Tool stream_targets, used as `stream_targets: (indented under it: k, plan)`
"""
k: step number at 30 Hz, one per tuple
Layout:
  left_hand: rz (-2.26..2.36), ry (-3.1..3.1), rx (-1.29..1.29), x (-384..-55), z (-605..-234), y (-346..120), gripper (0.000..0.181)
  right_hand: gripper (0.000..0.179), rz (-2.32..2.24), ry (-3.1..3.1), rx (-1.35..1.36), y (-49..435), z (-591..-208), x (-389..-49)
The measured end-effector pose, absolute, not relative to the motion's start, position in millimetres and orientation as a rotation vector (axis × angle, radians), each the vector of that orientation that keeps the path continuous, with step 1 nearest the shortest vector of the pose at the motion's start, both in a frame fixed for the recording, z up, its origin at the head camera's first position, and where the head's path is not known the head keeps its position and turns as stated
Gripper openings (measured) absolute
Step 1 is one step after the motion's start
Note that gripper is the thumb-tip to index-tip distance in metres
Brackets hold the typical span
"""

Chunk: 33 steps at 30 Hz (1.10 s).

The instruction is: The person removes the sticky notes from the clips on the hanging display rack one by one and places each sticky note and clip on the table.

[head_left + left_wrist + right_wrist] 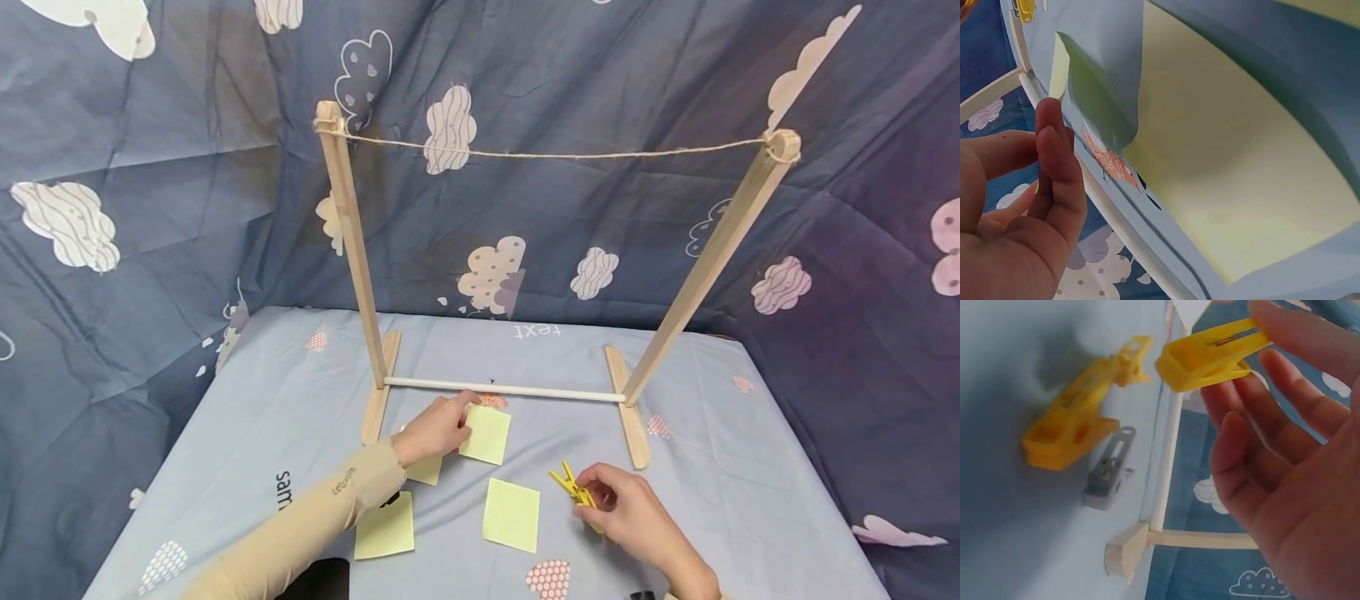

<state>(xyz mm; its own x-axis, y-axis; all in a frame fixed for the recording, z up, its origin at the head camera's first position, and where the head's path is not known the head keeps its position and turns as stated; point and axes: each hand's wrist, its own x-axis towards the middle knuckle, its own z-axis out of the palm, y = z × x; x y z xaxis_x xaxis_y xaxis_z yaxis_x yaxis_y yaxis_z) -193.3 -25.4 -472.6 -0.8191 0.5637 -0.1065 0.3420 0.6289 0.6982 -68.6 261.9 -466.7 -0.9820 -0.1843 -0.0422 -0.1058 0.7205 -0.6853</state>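
My left hand pinches the edge of a pale yellow sticky note. In the left wrist view this note curves up from the cloth beside the fingertips. My right hand holds a yellow clothespin between thumb and fingers, over the bed of cloth. Beside that hand, in the right wrist view, another yellow clothespin and a grey clothespin lie on the cloth. A sticky note lies between the hands, and one lies near the left sleeve. Another note is partly hidden under the left forearm.
Behind the hands stands a wooden frame, with a left post, a right post and a white bottom rod. A twine line is tied between the post tops. Dark cloud-patterned fabric hangs behind and at both sides.
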Motion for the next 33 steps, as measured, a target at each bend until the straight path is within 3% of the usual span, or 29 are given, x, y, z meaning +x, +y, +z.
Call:
stream_targets:
  k: [16, 33]
  plan:
    - [0.984, 2.52, 0.706, -190.0, -478.4, -19.4, 0.044, 0.025, -0.887, 2.688, -0.403, 249.2, -482.8, -57.2]
    - [0.9, 2.637, 0.7, -192.4, -477.7, -22.1, 0.049, 0.025, -0.775, 2.642, -0.348, 242.4, -484.9, -52.2]
